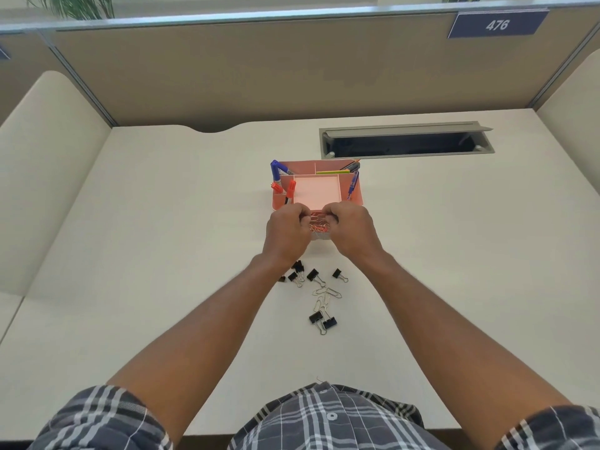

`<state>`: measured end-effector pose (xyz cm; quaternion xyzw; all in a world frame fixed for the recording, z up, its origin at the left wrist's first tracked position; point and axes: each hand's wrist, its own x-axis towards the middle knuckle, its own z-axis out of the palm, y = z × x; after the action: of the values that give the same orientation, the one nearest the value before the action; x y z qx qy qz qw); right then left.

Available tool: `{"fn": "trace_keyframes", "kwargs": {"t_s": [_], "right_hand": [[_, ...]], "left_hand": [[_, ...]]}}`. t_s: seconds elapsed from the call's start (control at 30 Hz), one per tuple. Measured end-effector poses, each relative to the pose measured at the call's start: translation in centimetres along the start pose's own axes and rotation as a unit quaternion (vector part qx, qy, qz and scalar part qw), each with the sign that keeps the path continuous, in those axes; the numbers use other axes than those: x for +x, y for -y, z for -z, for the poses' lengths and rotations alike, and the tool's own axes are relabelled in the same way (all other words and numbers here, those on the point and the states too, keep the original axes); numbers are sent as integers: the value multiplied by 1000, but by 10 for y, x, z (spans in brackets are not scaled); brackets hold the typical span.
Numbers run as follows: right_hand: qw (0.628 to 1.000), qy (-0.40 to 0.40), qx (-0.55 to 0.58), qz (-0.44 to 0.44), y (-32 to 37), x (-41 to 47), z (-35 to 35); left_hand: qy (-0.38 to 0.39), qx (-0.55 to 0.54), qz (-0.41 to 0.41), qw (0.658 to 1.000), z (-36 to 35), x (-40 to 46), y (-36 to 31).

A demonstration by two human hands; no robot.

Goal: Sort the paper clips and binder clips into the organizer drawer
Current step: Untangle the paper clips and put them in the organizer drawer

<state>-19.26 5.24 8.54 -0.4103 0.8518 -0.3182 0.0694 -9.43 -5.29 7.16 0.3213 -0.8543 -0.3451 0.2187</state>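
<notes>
Both hands, left hand (287, 233) and right hand (349, 230), hold the drawer (319, 226) in a curled grip; loose binder clips (313, 275) lie nearer on the tabletop (162, 254).

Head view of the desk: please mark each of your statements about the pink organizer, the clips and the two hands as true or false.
1. Black binder clips lie loose on the white desk. True.
2. The pink plastic desk organizer holds no pens. False: several pens stand in it.
3. Both hands, left and right, are at the small drawer holding copper-coloured paper clips. True.
4. The silver paper clips are already in the drawer. False: they lie on the desk.
</notes>
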Motion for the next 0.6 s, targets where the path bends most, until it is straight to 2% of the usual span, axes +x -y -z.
{"fn": "trace_keyframes", "kwargs": {"t_s": [0.27, 0.33, 0.47, 0.6], "right_hand": [[997, 8, 67, -37, -7, -25, 13], [996, 52, 47, -59, -14, -41, 11], [970, 210, -45, -110, -29, -72, -7], [955, 255, -116, -100, -33, -95, -26]], "left_hand": [[-4, -19, -41, 999, 7, -33, 14], [10, -4, -36, 999, 4, -52, 24], [131, 76, -40, 988, -12, -91, 47], [212, 116, -41, 969, -25, -108, 53]]}}
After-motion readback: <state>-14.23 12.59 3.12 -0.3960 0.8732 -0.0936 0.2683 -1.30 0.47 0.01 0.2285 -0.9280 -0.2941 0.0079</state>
